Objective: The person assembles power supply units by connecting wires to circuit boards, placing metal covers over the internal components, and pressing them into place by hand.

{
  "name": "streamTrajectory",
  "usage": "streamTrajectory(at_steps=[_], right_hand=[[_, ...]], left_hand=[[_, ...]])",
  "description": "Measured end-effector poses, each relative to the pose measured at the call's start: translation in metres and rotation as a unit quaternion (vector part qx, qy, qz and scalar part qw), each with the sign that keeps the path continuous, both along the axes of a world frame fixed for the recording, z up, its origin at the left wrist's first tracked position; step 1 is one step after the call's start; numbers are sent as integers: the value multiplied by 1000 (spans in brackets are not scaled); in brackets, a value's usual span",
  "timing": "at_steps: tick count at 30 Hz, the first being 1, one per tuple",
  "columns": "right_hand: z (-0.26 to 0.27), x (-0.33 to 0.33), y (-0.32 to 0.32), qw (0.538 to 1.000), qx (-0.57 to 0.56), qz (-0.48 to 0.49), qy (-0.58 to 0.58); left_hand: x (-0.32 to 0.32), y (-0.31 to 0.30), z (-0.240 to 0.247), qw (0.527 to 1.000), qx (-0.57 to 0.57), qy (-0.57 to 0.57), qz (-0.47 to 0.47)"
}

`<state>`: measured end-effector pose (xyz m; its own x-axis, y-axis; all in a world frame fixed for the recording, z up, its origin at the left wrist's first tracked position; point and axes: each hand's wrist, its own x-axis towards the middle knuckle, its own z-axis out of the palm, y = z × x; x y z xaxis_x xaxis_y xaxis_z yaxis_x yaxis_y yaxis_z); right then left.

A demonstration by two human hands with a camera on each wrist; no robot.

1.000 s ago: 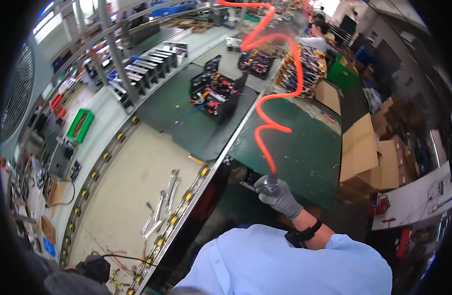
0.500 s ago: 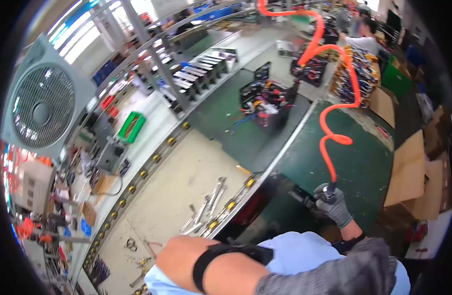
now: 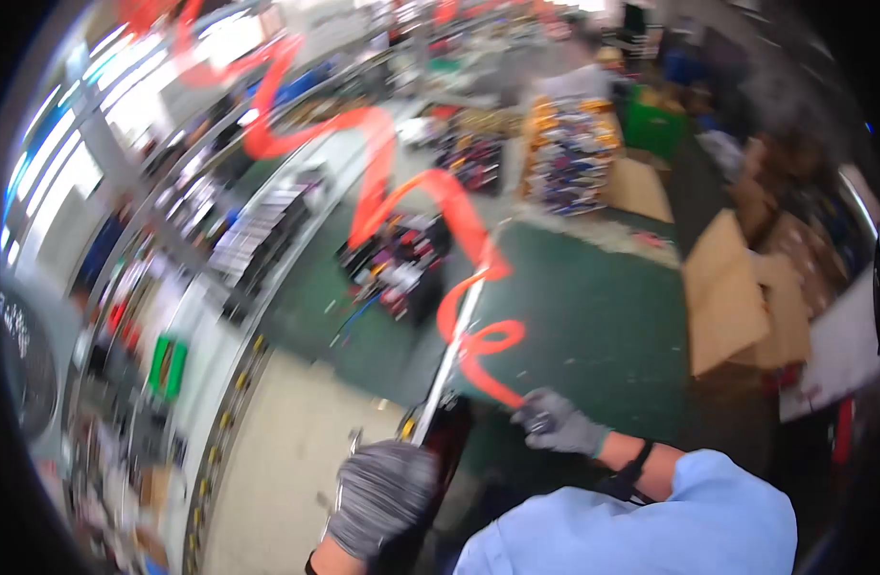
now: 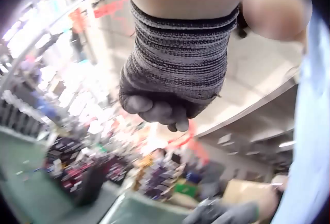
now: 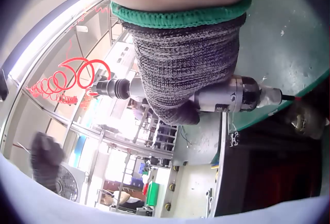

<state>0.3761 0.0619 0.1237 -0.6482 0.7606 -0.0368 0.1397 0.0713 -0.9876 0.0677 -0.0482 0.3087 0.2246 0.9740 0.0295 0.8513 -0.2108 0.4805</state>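
Note:
My gloved right hand (image 3: 566, 427) grips a silver inline air screwdriver (image 5: 216, 97), its fingers wrapped round the barrel. An orange coiled air hose (image 3: 497, 335) runs up from the tool's rear end. In the right wrist view the tool's narrow end points to the right, close to a blurred round metal part (image 5: 301, 121). My gloved left hand (image 3: 382, 494) is raised over the near edge of the bench, blurred by motion. Its fingers (image 4: 160, 111) are curled in towards the palm, with nothing visible in them. Wrenches (image 3: 354, 441) show partly behind it on the cream surface.
An opened black unit full of wires (image 3: 397, 264) sits on the green mat. Beyond the green worktop (image 3: 583, 316) are stacked wire bundles (image 3: 569, 158) and a green bin (image 3: 653, 125). An open cardboard box (image 3: 732, 297) stands at right. A roller rail (image 3: 231, 407) runs along the left.
My left arm has swung from across my chest out to the left over the bench. The right hand keeps its grip on the screwdriver. The head view has shifted, and the hose sways.

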Motion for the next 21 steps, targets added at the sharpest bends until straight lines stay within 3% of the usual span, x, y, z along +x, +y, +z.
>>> streamTrajectory(at_steps=[2, 4, 6, 8, 9, 10, 11, 12, 13, 14, 16, 17, 18, 20, 21], right_hand=[[-11, 3, 6, 989, 114, 5, -91], [-4, 4, 9, 938, 240, 45, -244], [4, 5, -3, 958, 203, 6, -200], [24, 17, -20, 963, 179, -18, -200], [31, 23, -30, 968, 156, -44, -192], [35, 32, -37, 971, 133, -70, -184], [32, 42, -45, 967, 136, -85, -197], [35, 52, -53, 964, 139, -97, -202], [39, 61, -62, 962, 147, -110, -202], [40, 65, -71, 960, 154, -123, -197], [38, 72, -82, 962, 137, -135, -193], [37, 75, -86, 961, 122, -135, -208], [38, 76, -87, 960, 109, -134, -222], [40, 72, -87, 953, 101, -107, -263], [42, 73, -87, 943, 89, -77, -310]], left_hand=[[-57, 28, -146, 980, 48, -74, 177], [-132, 52, -307, 952, -73, -7, 296], [-207, 92, -506, 863, -112, -122, 478], [-196, 124, -519, 717, -156, -393, 555], [-190, 132, -524, 479, -200, -615, 594], [-182, 141, -530, 485, -207, -620, 582], [-172, 149, -534, 493, -132, -687, 518], [-153, 148, -509, 491, -56, -745, 449], [-145, 132, -472, 537, -165, -690, 456], [-152, 132, -485, 543, -166, -689, 451], [-160, 127, -491, 783, -163, -433, 417], [-153, 122, -491, 651, -150, -590, 454], [-161, 109, -495, 826, -111, -369, 412], [-170, 91, -495, 713, -181, -465, 493], [-175, 76, -498, 709, -193, -459, 499]])
